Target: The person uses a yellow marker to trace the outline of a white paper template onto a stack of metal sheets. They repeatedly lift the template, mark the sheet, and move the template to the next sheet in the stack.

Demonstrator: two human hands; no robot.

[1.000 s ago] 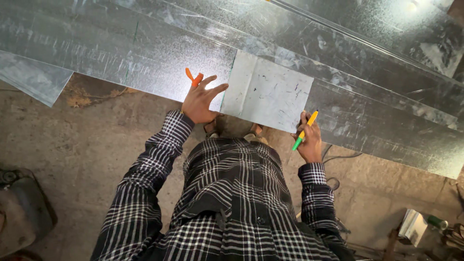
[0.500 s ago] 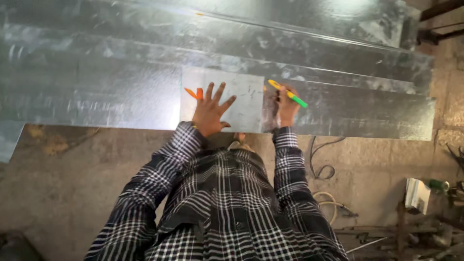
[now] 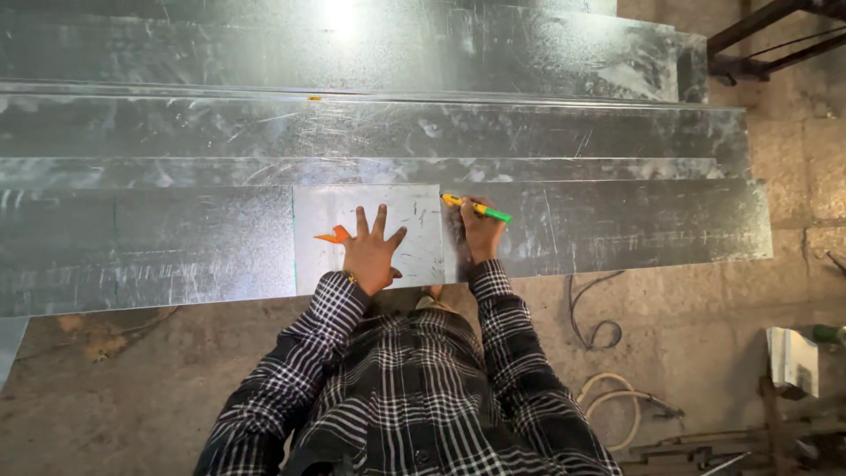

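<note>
Your left hand (image 3: 372, 256) now lies flat with spread fingers on the small metal piece (image 3: 370, 238), which sits on the long galvanized sheet (image 3: 617, 225) at its near edge; an orange object (image 3: 335, 234) lies under the thumb side. Your right hand (image 3: 480, 234) has moved up from the near edge, and its grip is closed around the yellow-green marker (image 3: 476, 209). The tip now meets the upper right corner of the piece, so tracing along that side seems to be starting.
</note>
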